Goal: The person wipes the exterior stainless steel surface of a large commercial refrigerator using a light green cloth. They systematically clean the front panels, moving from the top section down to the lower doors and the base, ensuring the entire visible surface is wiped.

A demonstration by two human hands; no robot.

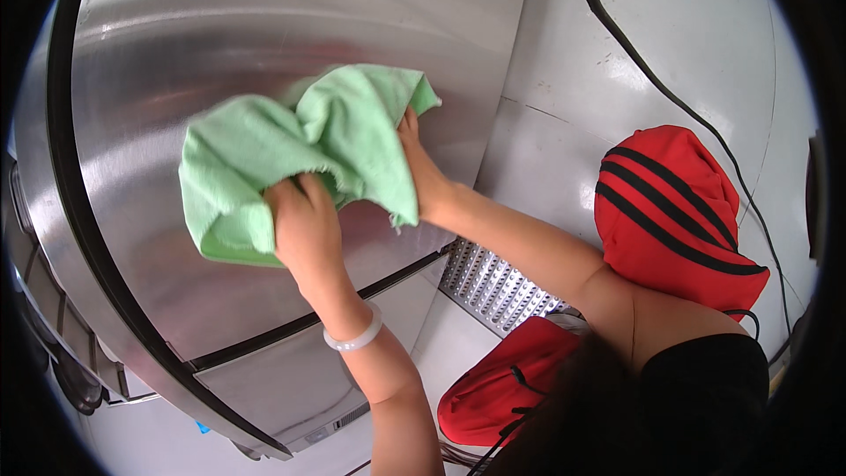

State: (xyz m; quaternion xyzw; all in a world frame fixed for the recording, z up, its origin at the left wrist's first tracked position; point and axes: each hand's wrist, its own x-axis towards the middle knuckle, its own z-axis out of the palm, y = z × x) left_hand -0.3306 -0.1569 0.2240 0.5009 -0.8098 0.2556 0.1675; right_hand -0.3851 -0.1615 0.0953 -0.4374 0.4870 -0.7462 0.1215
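Observation:
A light green cloth (251, 145) with frayed edges is bunched against the brushed stainless steel panel (218, 46) of a large appliance or cabinet. My left hand (307, 221), below a white bangle (355, 330), grips the cloth's lower middle part, its fingertips hidden in the folds. At the cloth's right side, my right hand (426, 175) holds it too, with most fingers covered by the fabric. Parts of the cloth are slightly blurred.
A dark seam runs below the panel, above a lower panel (284, 383) with a small vent. A perforated metal grating (496, 284) lies beside it on pale floor tiles (562, 132). My red-clad legs (667, 205) are at right and below. A black cable (651, 73) crosses the upper right.

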